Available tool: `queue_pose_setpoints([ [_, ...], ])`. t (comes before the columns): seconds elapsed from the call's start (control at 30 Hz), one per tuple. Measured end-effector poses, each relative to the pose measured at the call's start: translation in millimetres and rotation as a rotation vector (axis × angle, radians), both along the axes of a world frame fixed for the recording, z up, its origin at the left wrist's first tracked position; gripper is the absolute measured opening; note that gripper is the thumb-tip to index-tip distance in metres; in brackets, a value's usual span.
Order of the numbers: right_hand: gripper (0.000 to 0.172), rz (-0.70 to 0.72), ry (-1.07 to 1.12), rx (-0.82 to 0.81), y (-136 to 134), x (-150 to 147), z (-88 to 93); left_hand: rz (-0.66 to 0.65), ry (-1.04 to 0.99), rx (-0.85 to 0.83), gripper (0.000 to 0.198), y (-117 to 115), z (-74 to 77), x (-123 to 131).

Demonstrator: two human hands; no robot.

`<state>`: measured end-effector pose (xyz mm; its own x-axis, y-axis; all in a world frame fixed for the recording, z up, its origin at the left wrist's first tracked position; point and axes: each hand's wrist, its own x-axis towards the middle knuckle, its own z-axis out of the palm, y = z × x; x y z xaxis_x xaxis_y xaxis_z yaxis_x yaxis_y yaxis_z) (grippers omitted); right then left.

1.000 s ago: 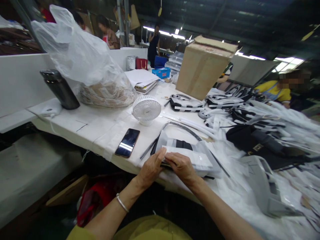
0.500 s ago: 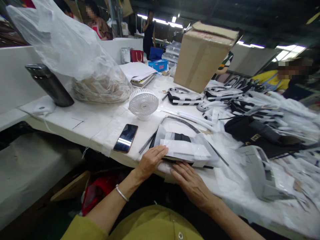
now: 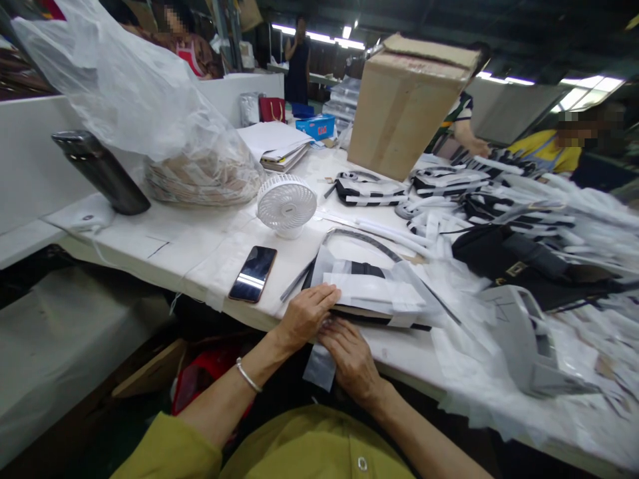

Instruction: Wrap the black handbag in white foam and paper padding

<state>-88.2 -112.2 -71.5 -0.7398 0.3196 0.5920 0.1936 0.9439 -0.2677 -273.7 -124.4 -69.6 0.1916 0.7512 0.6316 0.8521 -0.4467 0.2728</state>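
Note:
A black bag wrapped in white sheets [image 3: 374, 289] lies at the table's front edge, its grey curved strap arching behind it. My left hand [image 3: 308, 316] presses on the bag's left front, fingers together on the wrapping. Just below it, at the table edge, my right hand [image 3: 349, 356] has its fingers closed near a translucent strip [image 3: 320, 366] that hangs down between the hands. The fingertips of my right hand are partly hidden, and the exact grip is hard to see.
Left of the bag lie a phone [image 3: 253, 273] and a white fan [image 3: 287, 203]. A dark bottle [image 3: 102, 173] leans farther left. Behind stands a cardboard box [image 3: 407, 110]. Wrapped bags, a black bag [image 3: 524, 266] and a tape dispenser [image 3: 529, 339] crowd the right. Other people are beyond.
My right hand has moved left, close to my left hand, and its fingers have closed. A translucent strip now hangs between them. Behind the box, a person's arm has come into view.

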Motion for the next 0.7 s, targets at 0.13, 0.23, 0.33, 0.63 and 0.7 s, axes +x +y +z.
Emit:
queue_pose_setpoints([
  [0.13,0.045,0.020,-0.036,-0.010,-1.9,0.6,7.4,0.009,0.024,0.076,0.031,-0.4,-7.3,2.9],
  [0.23,0.040,0.064,-0.108,0.010,11.9,1.3,30.2,0.015,0.034,0.108,0.030,-3.5,-10.4,4.1],
  [0.33,0.035,0.088,-0.140,0.067,31.5,0.6,52.5,-0.005,0.012,0.096,0.031,-5.9,-10.5,4.0],
  [0.63,0.033,0.110,-0.180,0.179,59.1,6.7,68.8,-0.068,-0.116,0.045,0.039,-6.4,-14.4,-0.9],
  [0.7,0.024,0.073,-0.189,0.230,57.1,5.6,74.2,-0.074,-0.090,0.055,0.037,-6.9,-14.5,-1.9],
])
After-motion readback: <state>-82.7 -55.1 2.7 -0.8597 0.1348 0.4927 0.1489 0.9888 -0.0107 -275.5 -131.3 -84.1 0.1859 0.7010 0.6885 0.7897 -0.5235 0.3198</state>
